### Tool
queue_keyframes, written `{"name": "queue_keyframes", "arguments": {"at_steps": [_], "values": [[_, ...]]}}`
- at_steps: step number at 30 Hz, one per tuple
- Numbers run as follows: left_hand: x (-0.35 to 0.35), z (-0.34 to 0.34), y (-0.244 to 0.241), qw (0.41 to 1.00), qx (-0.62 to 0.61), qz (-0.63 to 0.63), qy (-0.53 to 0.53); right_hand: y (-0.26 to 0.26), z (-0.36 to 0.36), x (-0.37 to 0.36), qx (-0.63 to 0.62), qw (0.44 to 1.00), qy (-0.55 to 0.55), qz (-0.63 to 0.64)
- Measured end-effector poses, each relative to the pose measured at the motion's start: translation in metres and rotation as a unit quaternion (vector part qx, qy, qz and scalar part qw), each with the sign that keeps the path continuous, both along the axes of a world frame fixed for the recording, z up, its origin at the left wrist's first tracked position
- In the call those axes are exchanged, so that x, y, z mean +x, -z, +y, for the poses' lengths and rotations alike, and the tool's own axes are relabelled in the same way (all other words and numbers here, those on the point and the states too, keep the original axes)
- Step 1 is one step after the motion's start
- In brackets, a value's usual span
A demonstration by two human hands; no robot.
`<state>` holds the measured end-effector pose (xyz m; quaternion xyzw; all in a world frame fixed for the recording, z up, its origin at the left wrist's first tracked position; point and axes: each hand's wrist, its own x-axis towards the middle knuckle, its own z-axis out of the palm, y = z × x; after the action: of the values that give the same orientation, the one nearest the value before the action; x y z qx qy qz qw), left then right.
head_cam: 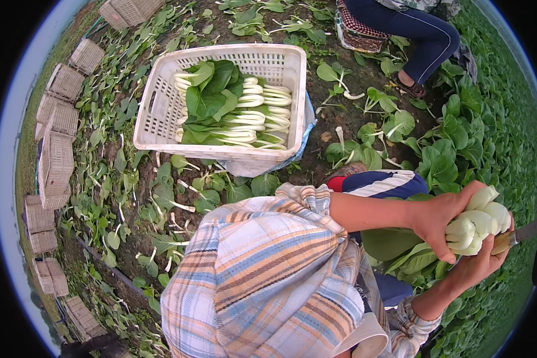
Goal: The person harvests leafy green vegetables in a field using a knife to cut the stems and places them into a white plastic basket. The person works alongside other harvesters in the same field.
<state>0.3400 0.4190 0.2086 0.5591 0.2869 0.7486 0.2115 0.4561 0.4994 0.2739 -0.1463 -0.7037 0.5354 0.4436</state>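
Note:
My left hand (434, 223) is wrapped around a bunch of bok choy (472, 226), its pale cut bases pointing right and its green leaves hanging below. My right hand (479, 270) grips a knife by its wooden handle (501, 244), while its fingers also touch the bases of the bunch. The knife's blade (529, 229) points out to the right, away from the stalks. A white plastic crate (223, 153) stands on the ground to my left. Inside it, trimmed bok choy (246, 121) lies in rows with the white stalks side by side.
Cut leaves (208, 199) litter the soil around the crate. Uncut leafy plants (483, 121) grow densely along the right. A co-worker's leg (425, 40) is at the upper right, beside a checked seat (360, 33). Several more crates (57, 165) line the far left.

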Motion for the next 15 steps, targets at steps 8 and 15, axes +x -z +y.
{"name": "queue_keyframes", "arguments": {"at_steps": [8,15], "values": [[-0.130,-0.139,-0.027,0.933,-0.108,0.113,-0.323,-0.006,-0.039,-0.142,-0.061,0.976,-0.210,-0.010],[-0.235,-0.393,0.031,0.746,-0.183,-0.424,-0.480,0.053,-0.001,-0.154,-0.135,0.956,-0.235,-0.109]]}}
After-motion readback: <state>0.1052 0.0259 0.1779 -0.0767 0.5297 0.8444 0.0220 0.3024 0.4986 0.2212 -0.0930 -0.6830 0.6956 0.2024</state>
